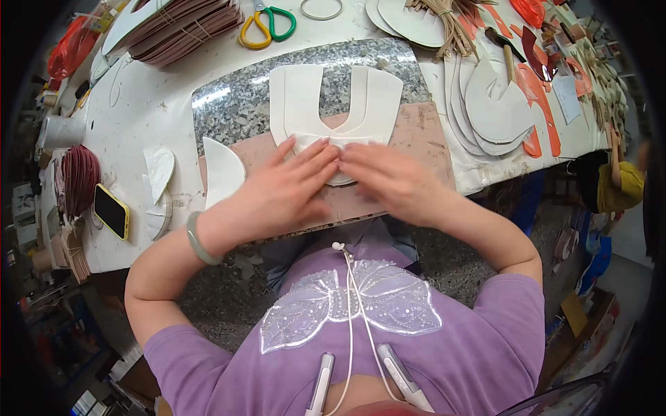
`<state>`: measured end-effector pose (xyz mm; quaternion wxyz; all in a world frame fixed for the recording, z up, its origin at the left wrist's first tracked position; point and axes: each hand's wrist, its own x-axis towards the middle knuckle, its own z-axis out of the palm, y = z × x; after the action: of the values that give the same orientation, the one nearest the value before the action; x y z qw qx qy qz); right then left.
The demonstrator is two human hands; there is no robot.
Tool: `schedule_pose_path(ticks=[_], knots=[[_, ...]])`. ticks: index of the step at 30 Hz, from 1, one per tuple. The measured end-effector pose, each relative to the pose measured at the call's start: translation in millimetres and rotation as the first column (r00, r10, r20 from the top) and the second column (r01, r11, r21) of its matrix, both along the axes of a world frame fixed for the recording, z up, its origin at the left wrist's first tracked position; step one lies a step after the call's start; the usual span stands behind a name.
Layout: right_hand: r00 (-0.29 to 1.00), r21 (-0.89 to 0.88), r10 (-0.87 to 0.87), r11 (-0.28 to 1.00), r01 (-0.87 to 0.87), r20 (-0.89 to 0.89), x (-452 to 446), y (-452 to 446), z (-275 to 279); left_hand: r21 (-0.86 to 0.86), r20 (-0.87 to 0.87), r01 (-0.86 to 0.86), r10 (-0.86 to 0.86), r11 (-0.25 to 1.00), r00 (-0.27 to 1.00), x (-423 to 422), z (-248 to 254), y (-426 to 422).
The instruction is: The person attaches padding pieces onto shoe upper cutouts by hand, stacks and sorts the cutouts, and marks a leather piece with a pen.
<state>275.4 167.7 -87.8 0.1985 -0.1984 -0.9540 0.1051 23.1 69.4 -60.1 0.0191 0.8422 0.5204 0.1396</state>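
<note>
Has a small pale sheet point(567, 99) at the right of the worktable point(128, 132), near orange strips point(548, 132); cannot make out any writing on it, too small to read. Shows a dark screen on the yellow-cased phone point(112, 211) at the left, beside a bundle of dark red pieces point(81, 180). Bends both elbows outward, angling the forearms in toward each other, with a pale green bangle point(195, 243) at the left wrist. Lays the left hand point(284, 187) palm down, with fingers slightly spread and stretched toward the upper right, thumb lower and well apart from them. Sets the right hand point(395, 179) opposite, blurred, pointing the fingers left, almost meeting the left fingertips; cannot tell whether its thumb and fingers pinch anything. Touches with both hands the near edge of a white U-shaped piece point(305, 118), lying across a granite slab point(243, 104) and a pinkish board point(416, 145), open end facing away. Has a white curved piece point(222, 170) just beside the left forearm.
</note>
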Motion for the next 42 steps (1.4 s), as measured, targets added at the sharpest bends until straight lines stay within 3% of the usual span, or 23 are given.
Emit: schedule_pose_path(ticks=[2,3,7,8,9,10,12,18,23,27,29,30,32,34,37,38,39,41,42], knots=[[0.981,0.095,0.174,0.982,-0.166,-0.088,4.8,-7.2,-6.2,-0.008,-0.113,0.103,-0.104,0.995,0.988,7.0,-2.6,-8.9],[0.980,0.095,0.180,0.980,-0.172,-0.085,7.0,-4.7,-3.7,-0.006,-0.111,0.098,-0.098,0.995,0.989,6.2,0.1,-9.6],[0.972,0.064,0.223,0.974,-0.218,-0.072,14.6,21.3,16.0,-0.192,-0.350,-0.106,0.033,0.976,0.936,-10.7,29.9,-4.8],[0.976,-0.035,0.191,0.980,-0.195,-0.107,5.0,23.8,16.5,-0.182,-0.354,-0.108,0.037,0.977,0.934,-12.8,30.3,1.0],[0.978,-0.136,0.153,0.976,-0.172,-0.140,-10.6,23.7,15.2,-0.173,-0.250,-0.068,0.023,0.983,0.968,-15.6,28.2,9.7],[0.978,-0.132,0.151,0.977,-0.170,-0.144,-27.2,23.9,12.8,-0.165,-0.141,-0.028,0.004,0.986,0.990,-18.3,24.5,18.2],[0.951,-0.234,0.251,0.928,-0.289,-0.179,-55.2,27.7,7.9,-0.132,0.075,0.045,-0.035,0.990,0.997,-23.6,19.1,30.0],[0.898,0.026,0.401,0.915,-0.404,-0.180,-59.4,41.0,2.4,-0.287,0.171,0.066,-0.016,0.956,0.985,-36.5,4.8,39.1],[0.880,-0.143,0.421,0.879,-0.456,-0.219,-50.6,33.3,5.0,-0.279,0.208,0.110,-0.052,0.954,0.977,-44.8,9.4,60.9],[0.907,-0.285,0.294,0.880,-0.380,-0.301,-50.5,21.7,-12.7,-0.392,0.056,0.221,-0.217,0.893,0.975,-43.8,10.0,73.1],[0.914,-0.239,0.287,0.903,-0.358,-0.285,-29.9,7.7,-0.7,-0.379,0.071,0.236,-0.226,0.895,0.972,-42.3,10.3,76.8],[0.942,-0.310,0.314,0.889,-0.336,-0.121,-8.1,2.2,12.5,-0.373,0.080,0.237,-0.224,0.897,0.971,-43.0,10.2,76.1],[0.848,-0.526,0.509,0.766,-0.370,0.144,38.1,-2.8,37.2,-0.366,0.103,0.240,-0.217,0.899,0.971,-43.8,7.4,72.8],[0.736,-0.807,0.651,0.528,-0.263,0.186,76.4,-8.0,53.2,-0.341,0.116,0.268,-0.242,0.901,0.963,-43.5,4.0,69.6],[0.855,-0.820,0.480,0.559,-0.126,0.196,70.0,-5.2,76.4,-0.248,0.101,0.329,-0.313,0.911,0.944,-40.9,9.7,73.1],[0.976,-0.777,0.213,0.621,-0.106,0.037,60.8,-10.0,65.8,-0.229,0.093,0.352,-0.339,0.908,0.936,-37.7,14.3,76.4],[0.989,-0.549,0.119,0.834,-0.049,0.093,42.4,-7.5,65.5,-0.239,0.087,0.353,-0.342,0.905,0.936,-34.1,19.5,77.5],[0.950,-0.073,0.166,0.979,-0.191,-0.264,-0.4,-0.7,39.2,-0.269,0.072,0.341,-0.334,0.901,0.940,-29.7,29.4,72.2],[0.968,-0.093,0.203,0.972,-0.217,-0.146,-14.2,2.8,20.3,-0.288,0.063,0.330,-0.326,0.899,0.943,-29.7,32.7,67.7]])
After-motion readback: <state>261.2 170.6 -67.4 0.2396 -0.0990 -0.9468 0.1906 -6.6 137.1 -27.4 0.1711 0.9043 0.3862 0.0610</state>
